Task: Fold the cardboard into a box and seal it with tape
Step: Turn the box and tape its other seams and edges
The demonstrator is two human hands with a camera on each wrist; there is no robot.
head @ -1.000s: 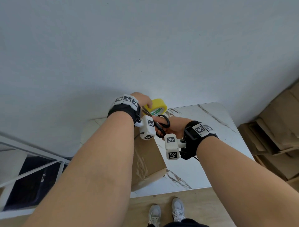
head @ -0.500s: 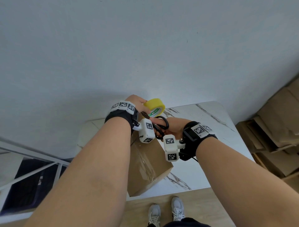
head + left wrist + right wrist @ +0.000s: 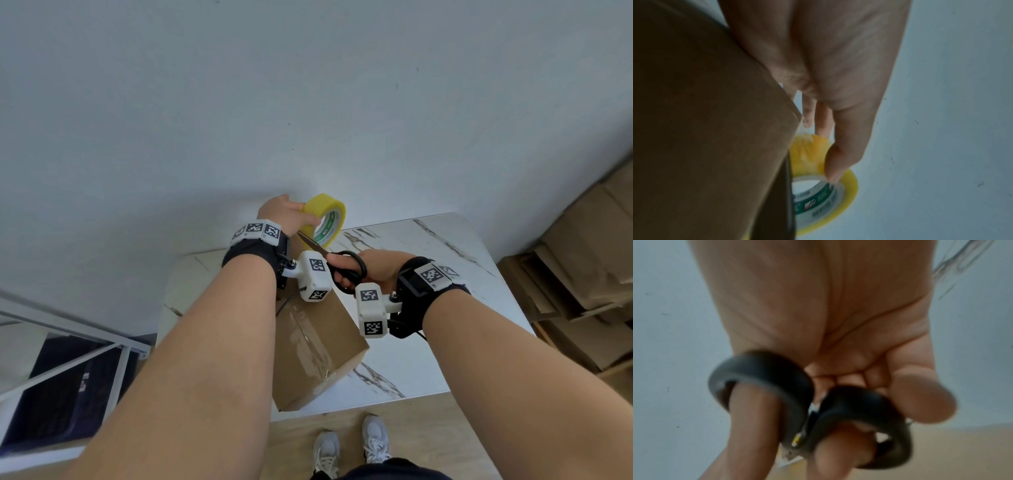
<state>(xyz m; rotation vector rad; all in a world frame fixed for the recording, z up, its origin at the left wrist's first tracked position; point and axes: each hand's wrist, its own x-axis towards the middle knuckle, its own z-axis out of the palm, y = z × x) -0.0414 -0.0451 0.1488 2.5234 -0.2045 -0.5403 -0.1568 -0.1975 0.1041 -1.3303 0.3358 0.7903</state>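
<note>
Currently brown cardboard box (image 3: 318,346) stands on white marble table (image 3: 428,342), left forearm partly blocking it; left hand (image 3: 284,214) grips yellow tape roll (image 3: 327,219) above, right hand (image 3: 380,270) holds black-handled scissors (image 3: 342,270).

My left hand (image 3: 284,214) pinches at the middle of the frame; my right hand (image 3: 376,270), just lower right, has curled fingers.

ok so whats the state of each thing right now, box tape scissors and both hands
cardboard box: folded up, clear tape along its seam, standing on the table
tape roll: lifted off the table, gripped by the left hand
scissors: held by the right hand, blades pointing at the roll
</note>
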